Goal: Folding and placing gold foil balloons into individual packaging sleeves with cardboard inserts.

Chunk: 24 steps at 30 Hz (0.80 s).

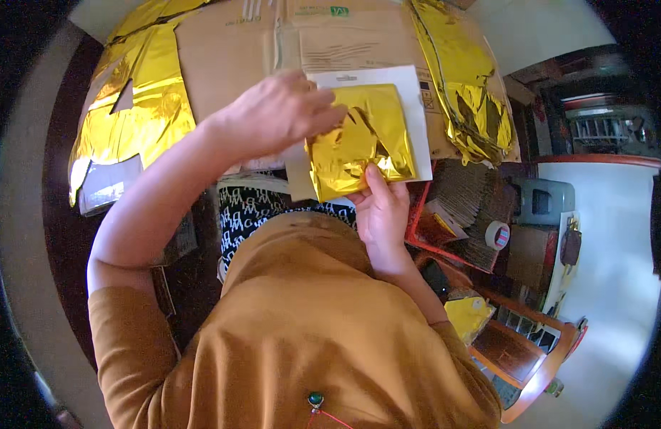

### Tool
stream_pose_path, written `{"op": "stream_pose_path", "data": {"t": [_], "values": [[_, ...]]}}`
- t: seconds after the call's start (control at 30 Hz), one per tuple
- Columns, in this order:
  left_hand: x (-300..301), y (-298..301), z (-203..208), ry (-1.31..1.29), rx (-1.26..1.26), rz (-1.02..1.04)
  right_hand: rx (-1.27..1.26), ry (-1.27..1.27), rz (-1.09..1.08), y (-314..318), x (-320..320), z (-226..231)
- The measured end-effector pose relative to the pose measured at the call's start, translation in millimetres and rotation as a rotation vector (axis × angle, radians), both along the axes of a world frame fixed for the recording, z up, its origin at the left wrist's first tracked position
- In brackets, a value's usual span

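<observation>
My right hand (382, 211) grips the lower edge of a folded gold foil sheet (370, 136), its thumb on top and its fingers underneath. Behind the foil is a white card (409, 86) with a small slot near its top edge, held along with it. The foil is creased and shiny. Above the foil's upper left corner is my left hand (291, 111). Its fingers are bent and loosely apart, reaching over that corner; whether they touch the foil I cannot tell, and the thumb is hidden.
A large cardboard box (223, 79) lies in front of me, with loose gold foil (148, 107) on its left and more foil (473, 107) on its right. At right are a tape roll (497, 235), a grey plastic stool (544, 201) and a wooden chair (513, 350) with a yellow packet (468, 317).
</observation>
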<state>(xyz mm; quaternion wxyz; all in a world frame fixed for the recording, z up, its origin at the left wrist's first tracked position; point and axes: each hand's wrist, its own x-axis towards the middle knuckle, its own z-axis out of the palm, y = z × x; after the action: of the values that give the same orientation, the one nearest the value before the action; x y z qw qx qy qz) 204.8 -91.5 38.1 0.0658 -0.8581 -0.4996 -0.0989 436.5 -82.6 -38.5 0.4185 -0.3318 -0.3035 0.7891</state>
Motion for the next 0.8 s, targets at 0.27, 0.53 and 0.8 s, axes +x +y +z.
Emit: {"op": "stream_pose_path", "data": {"t": [0.27,0.53,0.8], "values": [[12,-33,-27,-2.177,0.397,0.71,-0.066,0.131,0.079,-18,-1,-4],[7,-86,-5,-2.12,-0.656,0.725,0.191,-0.045,0.21,-23,73,-72],[26,-97,-38,-2.086,-0.916,0.676,0.012,-0.135,0.308,52,47,19]]}}
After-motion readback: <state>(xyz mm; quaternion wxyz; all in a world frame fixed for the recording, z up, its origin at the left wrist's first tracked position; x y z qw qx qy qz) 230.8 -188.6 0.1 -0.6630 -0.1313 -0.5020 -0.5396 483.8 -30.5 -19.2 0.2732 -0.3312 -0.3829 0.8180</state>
